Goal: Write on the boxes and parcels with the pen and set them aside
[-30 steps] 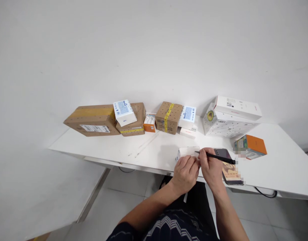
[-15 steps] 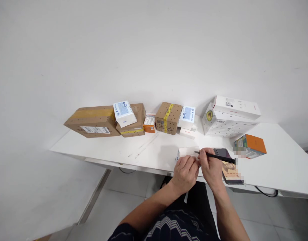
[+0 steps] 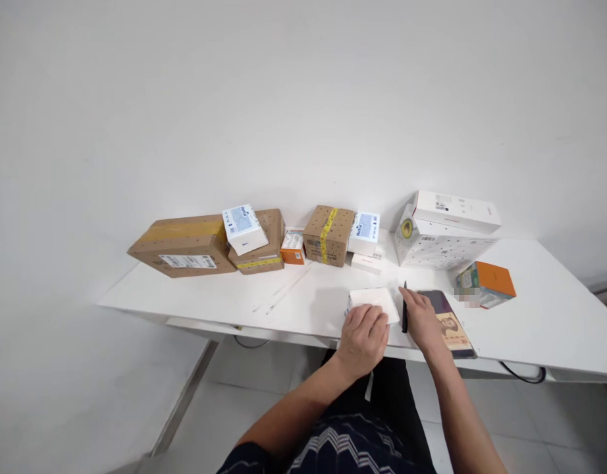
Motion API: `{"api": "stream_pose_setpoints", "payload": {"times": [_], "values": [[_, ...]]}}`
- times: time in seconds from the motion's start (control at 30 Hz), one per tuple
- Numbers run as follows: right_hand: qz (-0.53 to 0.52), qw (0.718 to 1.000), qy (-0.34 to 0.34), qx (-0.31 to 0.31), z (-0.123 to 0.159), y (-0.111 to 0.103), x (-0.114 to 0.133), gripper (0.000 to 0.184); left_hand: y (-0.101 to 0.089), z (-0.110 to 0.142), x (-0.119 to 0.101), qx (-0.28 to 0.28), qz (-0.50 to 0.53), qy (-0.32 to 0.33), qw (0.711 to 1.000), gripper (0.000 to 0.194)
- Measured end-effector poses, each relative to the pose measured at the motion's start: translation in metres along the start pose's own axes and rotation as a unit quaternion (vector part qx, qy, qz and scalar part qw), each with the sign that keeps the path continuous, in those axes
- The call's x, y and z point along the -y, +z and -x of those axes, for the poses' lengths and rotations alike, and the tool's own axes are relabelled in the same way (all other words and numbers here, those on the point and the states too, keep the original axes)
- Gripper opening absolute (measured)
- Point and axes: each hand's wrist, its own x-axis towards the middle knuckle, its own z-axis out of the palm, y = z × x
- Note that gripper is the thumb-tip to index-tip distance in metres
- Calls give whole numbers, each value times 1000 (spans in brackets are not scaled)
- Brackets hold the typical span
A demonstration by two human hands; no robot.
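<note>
My left hand [image 3: 363, 337] lies over the near edge of a small white box [image 3: 375, 298], its fingers curled together and holding it on the table. Blue print shows at the box's left side; its upper face looks plain white. Just right of the box, my right hand [image 3: 422, 321] has its thumb and fingers at a black pen [image 3: 405, 319], which now points away from me along the hand's left side. A phone [image 3: 449, 329] with a picture on its back or screen lies beside and partly under the right hand.
Along the wall stand brown cartons [image 3: 182, 247], another taped carton [image 3: 329, 236], white-and-blue boxes [image 3: 365, 228], a small orange box [image 3: 293, 247] and a large white box [image 3: 442, 247] with a long white box [image 3: 456, 212] on top. An orange box [image 3: 491, 283] stands at right.
The right hand has drawn back rightward from the white box, and the pen has swung from pointing left over the box to pointing away from me. The left hand stays on the box.
</note>
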Motion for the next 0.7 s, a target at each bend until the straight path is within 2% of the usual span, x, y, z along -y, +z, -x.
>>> {"api": "stream_pose_setpoints", "payload": {"times": [0.07,0.2,0.4,0.43,0.5,0.6,0.63,0.7], "values": [[62,997,-7,38,-2,9,1,48,-1,0,0,-1,1,0,1000,20],[71,996,1,49,-10,19,12,49,-1,0,-1,-4,5,5,1000,20],[68,996,43,42,-6,13,9,49,1,-1,5,-16,20,25,999,21],[71,995,63,32,0,10,5,48,2,-2,7,-15,25,29,999,21],[78,986,145,5,15,4,-6,46,3,-2,12,-13,34,35,999,20],[79,947,311,-8,37,-2,-22,67,5,-2,18,-18,43,37,998,21],[73,937,343,1,43,-3,-26,74,5,-2,18,-20,45,37,998,21],[57,933,354,24,49,-3,-30,76,4,-1,17,-19,45,33,998,21]]}}
